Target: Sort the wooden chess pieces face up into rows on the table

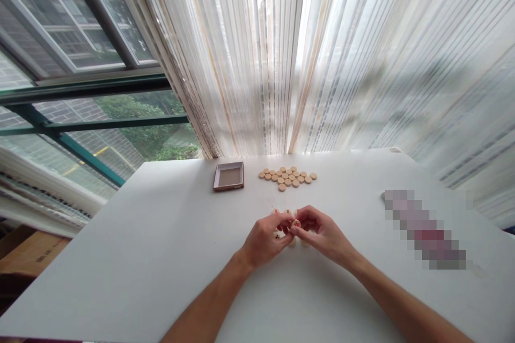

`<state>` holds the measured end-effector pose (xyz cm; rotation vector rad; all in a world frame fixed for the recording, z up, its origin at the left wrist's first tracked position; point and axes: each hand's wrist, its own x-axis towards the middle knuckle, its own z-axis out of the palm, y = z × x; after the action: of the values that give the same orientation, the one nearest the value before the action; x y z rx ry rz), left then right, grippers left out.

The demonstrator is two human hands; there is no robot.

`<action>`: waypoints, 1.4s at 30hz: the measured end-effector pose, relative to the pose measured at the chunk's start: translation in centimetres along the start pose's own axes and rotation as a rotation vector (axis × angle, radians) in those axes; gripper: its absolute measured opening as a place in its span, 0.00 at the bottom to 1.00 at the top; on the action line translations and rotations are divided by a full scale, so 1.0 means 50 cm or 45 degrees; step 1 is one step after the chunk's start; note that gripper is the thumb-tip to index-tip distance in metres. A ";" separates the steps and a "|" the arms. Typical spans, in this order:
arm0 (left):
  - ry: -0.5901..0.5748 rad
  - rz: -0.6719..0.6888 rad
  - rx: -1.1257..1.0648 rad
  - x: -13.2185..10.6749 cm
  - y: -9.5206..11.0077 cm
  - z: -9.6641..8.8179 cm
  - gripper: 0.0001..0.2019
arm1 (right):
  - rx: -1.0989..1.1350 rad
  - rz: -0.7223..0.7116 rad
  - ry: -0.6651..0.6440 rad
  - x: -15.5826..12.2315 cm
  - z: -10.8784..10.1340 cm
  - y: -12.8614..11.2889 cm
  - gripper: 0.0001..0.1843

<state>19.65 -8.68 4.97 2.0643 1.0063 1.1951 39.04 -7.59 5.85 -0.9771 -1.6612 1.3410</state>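
Both my hands meet over the near middle of the table. A round xiangqi piece (296, 223) with a red character stands tilted between my fingertips. My right hand (319, 228) pinches it between thumb and fingers. From the other side, my left hand (263, 238) closes its index finger and thumb at the same piece. Other xiangqi pieces with red or black characters lie just behind and under the hands, among them a black-marked piece (277, 236) below my left fingers. My hands partly hide these.
A loose cluster of blank-looking wooden discs (288, 174) lies farther back on the white table (153, 257). To its left sits a shallow open box (228, 177) with a dark rim. A pixelated object (426, 230) lies at the right. Striped curtains (257, 64) hang behind.
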 end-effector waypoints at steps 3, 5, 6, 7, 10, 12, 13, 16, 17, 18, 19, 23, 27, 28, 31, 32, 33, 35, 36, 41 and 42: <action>-0.020 0.022 0.015 -0.001 0.001 0.002 0.12 | -0.023 0.019 0.019 -0.001 0.001 -0.003 0.14; -0.033 0.026 0.037 -0.001 0.002 0.001 0.11 | -0.027 0.033 0.027 -0.001 0.001 -0.004 0.15; -0.037 0.029 0.045 -0.001 0.002 0.001 0.11 | -0.024 0.037 0.028 -0.001 0.001 -0.005 0.14; -0.041 0.031 0.052 -0.001 0.002 0.000 0.10 | -0.019 0.039 0.026 -0.001 0.001 -0.007 0.14; -0.040 0.036 0.064 -0.001 0.002 0.000 0.09 | -0.018 0.034 0.016 -0.002 0.001 -0.012 0.14; -0.038 0.034 0.063 -0.001 0.000 0.000 0.10 | -0.028 0.025 0.008 -0.003 0.000 -0.015 0.13; -0.038 0.031 0.059 -0.001 0.000 0.000 0.10 | -0.030 0.020 0.005 -0.004 0.000 -0.016 0.13; -0.030 0.016 0.040 0.000 -0.001 -0.001 0.10 | -0.020 0.008 -0.008 -0.004 -0.001 -0.018 0.12; -0.022 0.011 0.034 0.000 -0.001 -0.002 0.10 | -0.014 0.004 -0.014 -0.004 -0.001 -0.019 0.12; -0.013 0.004 0.028 0.000 -0.001 -0.003 0.10 | -0.006 -0.002 -0.022 -0.004 -0.001 -0.019 0.12; -0.006 -0.004 0.019 0.000 0.000 -0.004 0.11 | 0.003 -0.011 -0.030 -0.004 -0.001 -0.020 0.12; 0.015 -0.050 -0.024 0.002 0.002 -0.006 0.11 | 0.018 -0.044 -0.048 -0.005 0.002 -0.025 0.13; 0.012 -0.088 -0.067 0.003 0.003 -0.007 0.12 | -0.008 -0.068 -0.035 -0.005 0.002 -0.024 0.14; 0.012 -0.097 -0.072 0.003 0.003 -0.008 0.12 | -0.012 -0.072 -0.027 -0.005 0.002 -0.023 0.14; 0.013 -0.120 -0.068 0.003 0.003 -0.009 0.13 | -0.009 -0.077 -0.008 -0.003 0.001 -0.019 0.17; 0.014 -0.123 -0.065 0.003 0.003 -0.009 0.13 | -0.007 -0.079 -0.005 -0.003 0.001 -0.018 0.17; 0.014 -0.124 -0.063 0.004 0.004 -0.010 0.13 | -0.008 -0.084 -0.002 -0.002 0.000 -0.017 0.16; 0.014 -0.133 -0.067 0.005 0.005 -0.011 0.14 | -0.023 -0.098 0.008 -0.002 0.000 -0.016 0.15; 0.015 -0.146 -0.076 0.005 0.006 -0.011 0.14 | -0.037 -0.109 0.015 -0.002 0.000 -0.016 0.14; 0.010 -0.260 -0.191 0.007 0.011 -0.011 0.14 | -0.164 -0.184 0.062 -0.005 0.003 -0.013 0.13; 0.008 -0.282 -0.219 0.008 0.012 -0.011 0.15 | -0.193 -0.203 0.072 -0.005 0.003 -0.012 0.13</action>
<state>19.50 -8.66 5.84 1.7678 1.0647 1.1318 38.95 -7.97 6.38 -0.9384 -1.7777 1.0864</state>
